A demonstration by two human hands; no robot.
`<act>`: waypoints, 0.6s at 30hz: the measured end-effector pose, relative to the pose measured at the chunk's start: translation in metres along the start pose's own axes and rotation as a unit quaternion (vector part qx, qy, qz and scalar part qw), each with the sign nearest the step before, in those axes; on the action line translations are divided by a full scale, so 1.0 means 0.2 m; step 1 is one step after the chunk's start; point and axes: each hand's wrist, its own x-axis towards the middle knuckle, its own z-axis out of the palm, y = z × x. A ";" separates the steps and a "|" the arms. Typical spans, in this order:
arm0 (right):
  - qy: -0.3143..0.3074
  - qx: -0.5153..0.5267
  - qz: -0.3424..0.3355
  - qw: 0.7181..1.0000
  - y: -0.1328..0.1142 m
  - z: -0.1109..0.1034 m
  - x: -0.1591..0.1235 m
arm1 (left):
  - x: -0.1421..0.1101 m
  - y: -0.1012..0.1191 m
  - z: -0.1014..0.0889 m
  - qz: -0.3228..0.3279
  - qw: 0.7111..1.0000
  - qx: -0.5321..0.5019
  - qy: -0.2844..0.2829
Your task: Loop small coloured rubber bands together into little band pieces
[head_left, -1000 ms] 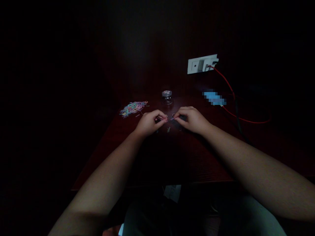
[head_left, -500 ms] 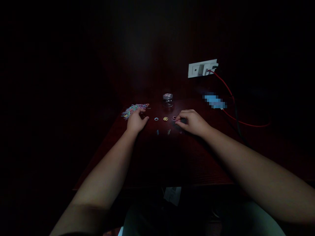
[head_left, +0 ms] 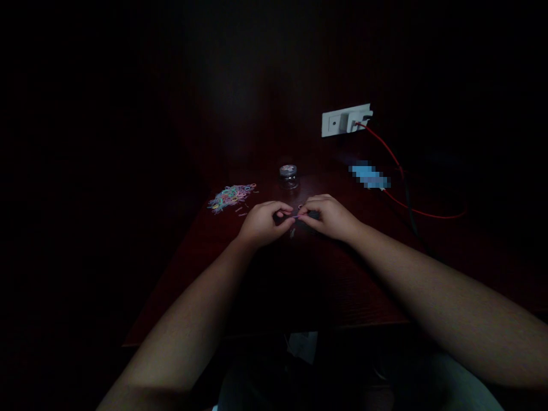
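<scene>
I have a thin purple elastic band (head_left: 296, 216) between my fingertips, just above the surface (head_left: 325, 285). My right hand (head_left: 300, 212) pinches one end with thumb and forefinger. My left hand (head_left: 293, 215) meets the other end at the thumb tip; whether its fingers have closed on the band, I can't tell. The step in hand, as I judge it, is handling this single band with both hands, and the next move seems to call for a light, steady pinch, since something so thin could slip or spring away.

Taking the band as my clock's centre, a small pink ring (head_left: 300, 206) lies near one o'clock, just beside my right fingertips, and could easily be nudged. Some small pale bands (head_left: 292, 233) lie at six. The multicoloured pile of elastic bands (head_left: 232, 197) sits between nine and ten, with a few strays beside it. A clear lidded jar (head_left: 288, 178) stands upright at twelve, near enough to limit reaching straight ahead.

The surface's near edge runs well apart from my hands at six, leaving broad room to draw back. Toward two o'clock, a red cable (head_left: 385, 147) crowds my right side.
</scene>
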 end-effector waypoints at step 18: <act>0.039 0.014 -0.013 0.999 0.01 -0.03 -0.01 | 0.01 0.02 0.00 0.013 1.000 0.018 0.007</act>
